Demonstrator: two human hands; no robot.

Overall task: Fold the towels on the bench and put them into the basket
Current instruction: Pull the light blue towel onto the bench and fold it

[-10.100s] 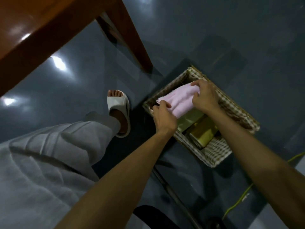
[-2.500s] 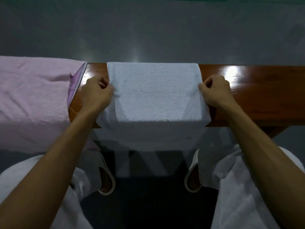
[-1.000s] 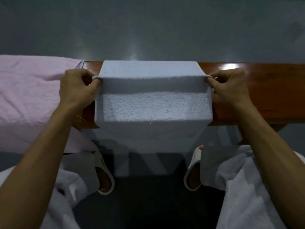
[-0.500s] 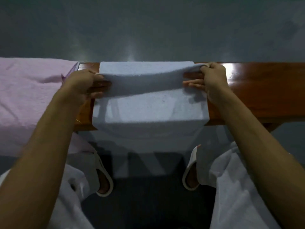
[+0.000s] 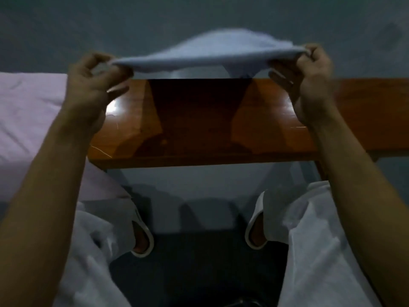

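Towel handling first: the white towel (image 5: 205, 52) hung in the air above the bench (image 5: 199, 120), stretched w/ a slack belly between the two hands. It was blurred along its far edge and touched no wood that I could see. The left hand (image 5: 93, 85) pinched the left end betw. thumb & curled fingers; the right hand (image 5: 309, 78) was clenched round the right end the same way. The cloth looked light, soft & floppy, terry-type, not slippery, w/ nothing to break. It sagged wherever unsupported, so it was prob. best taken by the corners or along a short edge w/ both hands, kept taut, then laid flat on the bench for creasing. A one-handed grab mid-cloth would likely bunch it. Count: 2 towels in view, i.e. 1 white (held) & 1 pink towel (image 5: 28, 111) spread over the bench's left end and draping off the near side; 1 bench; 2 hands, both busy; 2 slippers (image 5: 142, 240) on the floor below. The basket wasn't in view, so the no. of towels already in it couldn't be told.
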